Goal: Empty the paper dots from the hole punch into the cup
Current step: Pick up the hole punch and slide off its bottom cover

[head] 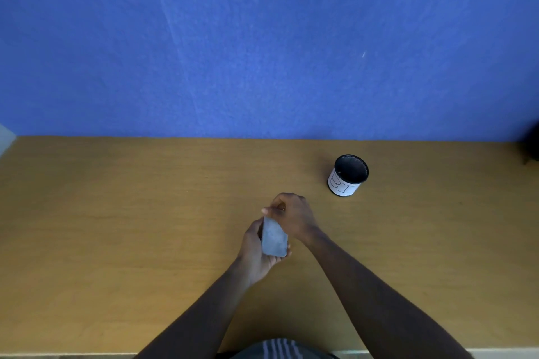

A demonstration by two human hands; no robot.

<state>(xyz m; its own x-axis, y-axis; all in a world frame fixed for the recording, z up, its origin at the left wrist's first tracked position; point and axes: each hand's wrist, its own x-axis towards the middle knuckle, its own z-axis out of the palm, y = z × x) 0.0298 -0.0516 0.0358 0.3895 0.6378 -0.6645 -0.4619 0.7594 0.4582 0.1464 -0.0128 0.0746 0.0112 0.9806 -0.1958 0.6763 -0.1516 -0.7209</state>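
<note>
The left hand (254,251) holds the flat grey hole punch (273,237) in a closed grip; the right hand (291,216) pinches its far end. The black mesh cup with white label (348,175) stands apart on the brown wooden surface (116,227); emptying is not yet done.

Soft, even, dim-edged light; faint shadows, slight blur, wide-angle bowing toward the corners.

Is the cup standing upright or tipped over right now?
Upright. The cup stands on its base on the table, its dark open mouth facing up, apart from both hands.
</note>
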